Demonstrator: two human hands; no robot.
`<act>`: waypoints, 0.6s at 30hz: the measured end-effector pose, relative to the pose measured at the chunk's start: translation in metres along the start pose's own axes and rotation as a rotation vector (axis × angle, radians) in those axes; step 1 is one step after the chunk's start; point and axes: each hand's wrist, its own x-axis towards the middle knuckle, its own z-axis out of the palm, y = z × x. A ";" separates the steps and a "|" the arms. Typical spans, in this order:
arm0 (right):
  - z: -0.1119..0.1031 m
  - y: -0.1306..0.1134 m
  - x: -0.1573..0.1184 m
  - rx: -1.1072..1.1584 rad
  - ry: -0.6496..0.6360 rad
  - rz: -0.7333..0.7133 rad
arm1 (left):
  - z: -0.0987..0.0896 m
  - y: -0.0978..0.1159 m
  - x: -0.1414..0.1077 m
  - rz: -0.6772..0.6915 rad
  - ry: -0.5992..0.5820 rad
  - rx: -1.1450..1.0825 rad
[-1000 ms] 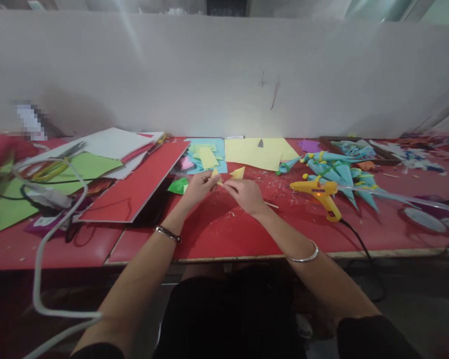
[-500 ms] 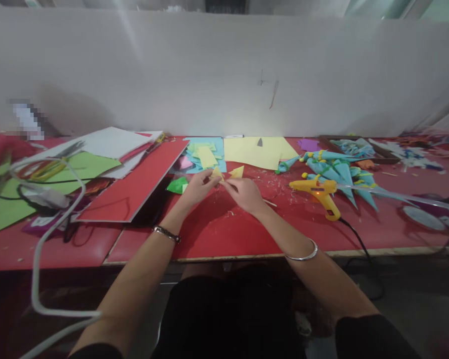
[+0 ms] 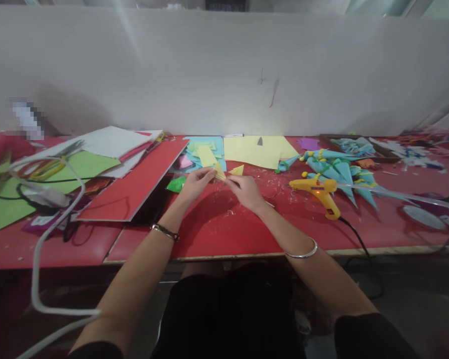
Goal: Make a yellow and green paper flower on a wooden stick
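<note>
My left hand [image 3: 196, 185] pinches a folded piece of yellow paper [image 3: 219, 171] between thumb and fingertips, its pointed end up. Closed in a pinch, my right hand [image 3: 246, 192] meets the lower right end of that paper. A yellow paper triangle [image 3: 237, 170] rises just behind the right fingers; whether it joins the same piece I cannot tell. Both hands are over the red tabletop [image 3: 224, 229]. To their right lies a yellow glue gun [image 3: 316, 188] with an orange light lit.
Blue paper cones [image 3: 331, 167] with yellow and green trim lie behind the glue gun. A yellow sheet [image 3: 252, 152] and small green slips [image 3: 205, 154] are at the back. A red board [image 3: 134, 184] leans at left, near a white tube [image 3: 37, 269].
My fingertips have drawn slightly apart, and more of the folded yellow paper shows above my left fingers. The glue gun and the cones have stayed put.
</note>
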 end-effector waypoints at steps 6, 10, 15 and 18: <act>0.000 0.001 0.001 -0.063 -0.005 0.013 | 0.001 -0.003 0.002 -0.079 0.043 -0.164; 0.002 0.001 0.000 -0.075 -0.007 0.015 | 0.000 -0.003 0.002 -0.051 0.017 -0.164; 0.003 0.005 0.001 -0.085 0.014 0.014 | 0.000 -0.003 0.001 -0.060 -0.011 -0.173; 0.003 0.006 0.001 -0.098 0.018 0.015 | 0.001 -0.002 0.001 -0.065 -0.032 -0.193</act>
